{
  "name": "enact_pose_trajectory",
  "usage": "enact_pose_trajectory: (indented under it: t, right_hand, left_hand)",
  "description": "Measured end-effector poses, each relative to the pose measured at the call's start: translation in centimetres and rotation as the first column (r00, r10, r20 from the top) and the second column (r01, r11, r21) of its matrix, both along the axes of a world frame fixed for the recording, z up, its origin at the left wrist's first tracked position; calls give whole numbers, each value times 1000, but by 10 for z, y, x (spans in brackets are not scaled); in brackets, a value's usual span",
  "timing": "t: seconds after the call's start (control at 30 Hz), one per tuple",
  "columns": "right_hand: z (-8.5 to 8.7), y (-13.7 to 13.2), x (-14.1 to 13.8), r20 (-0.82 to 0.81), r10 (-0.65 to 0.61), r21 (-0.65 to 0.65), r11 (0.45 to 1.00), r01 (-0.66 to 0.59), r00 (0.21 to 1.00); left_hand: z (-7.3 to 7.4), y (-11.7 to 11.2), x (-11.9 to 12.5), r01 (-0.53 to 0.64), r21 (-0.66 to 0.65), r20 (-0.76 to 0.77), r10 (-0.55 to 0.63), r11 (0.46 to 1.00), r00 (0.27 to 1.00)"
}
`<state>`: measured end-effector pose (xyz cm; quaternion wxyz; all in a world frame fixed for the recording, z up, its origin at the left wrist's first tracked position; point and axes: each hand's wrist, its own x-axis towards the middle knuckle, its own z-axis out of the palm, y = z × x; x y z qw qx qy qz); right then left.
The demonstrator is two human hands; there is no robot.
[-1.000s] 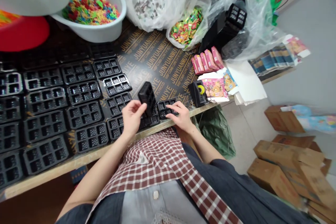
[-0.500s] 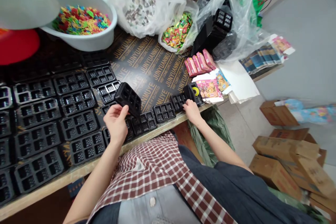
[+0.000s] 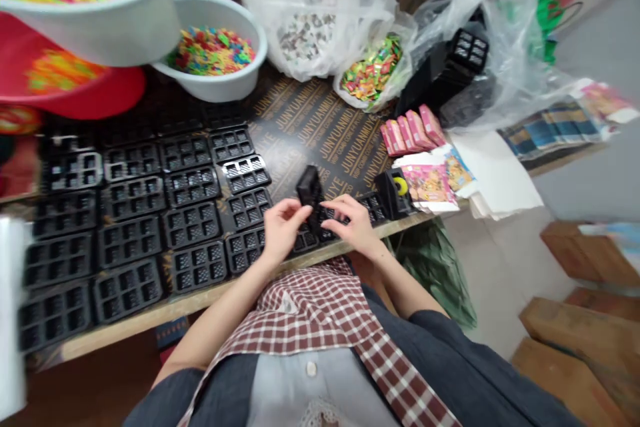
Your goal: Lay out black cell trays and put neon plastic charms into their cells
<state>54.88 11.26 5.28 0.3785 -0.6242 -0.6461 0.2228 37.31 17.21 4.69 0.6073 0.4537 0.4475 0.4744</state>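
My left hand (image 3: 284, 230) is closed on a small stack of black plastic trays (image 3: 309, 185), tilted up on edge above the table's front. Curled in from the other side, my right hand (image 3: 354, 223) has its thumb and fingertips at the stack's right face, apparently gripping a tray there; the exact contact is blurred. Below the hands, a row of black six-cup trays (image 3: 246, 248) runs along the front edge, partly hidden by my fingers. More trays (image 3: 193, 223) lie in rows to the left.
At the back left are a white basin (image 3: 220, 83) and a red basin (image 3: 115, 97) of colourful pieces. Clear bags (image 3: 320, 33) stand behind. To the right are pink boxes (image 3: 410, 132), a tape dispenser (image 3: 395, 192) and printed cards (image 3: 430, 183). Cardboard boxes (image 3: 580, 330) sit on the floor.
My left hand has carried the tray stack right, turning it more upright. My right hand has left the spot near the tape dispenser and come left to the stack. The view has shifted left.
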Motion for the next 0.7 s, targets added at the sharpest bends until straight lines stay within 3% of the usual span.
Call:
enact_pose_trajectory:
  t: [0.13,0.23,0.3,0.4,0.5,0.6,0.7]
  right_hand:
    - [-3,38,-52,-267,72,84,995,-51,961]
    - [-12,90,-61,-285,178,107,982,-153,942]
    - [-23,140,-59,-186,133,131,985,-109,974]
    - [-40,221,-53,77,-53,92,995,46,996]
    - [-55,287,-51,327,-73,-48,994,94,942]
    - [-64,316,-57,390,-10,-87,995,48,921]
    - [-67,308,-70,284,0,6,1000,-2,959]
  left_hand:
    - [2,10,-5,-44,5,4,44,999,999]
    - [-4,39,-29,-194,54,-2,195,979,981]
    - [-9,62,-49,-376,82,22,376,923,927]
    - [-16,92,-79,-611,69,73,607,789,792]
    - [-20,113,-100,-693,27,94,689,720,719]
    - [-22,125,-108,-685,-23,100,683,729,724]
    - [-23,132,-107,-680,-51,96,681,732,726]
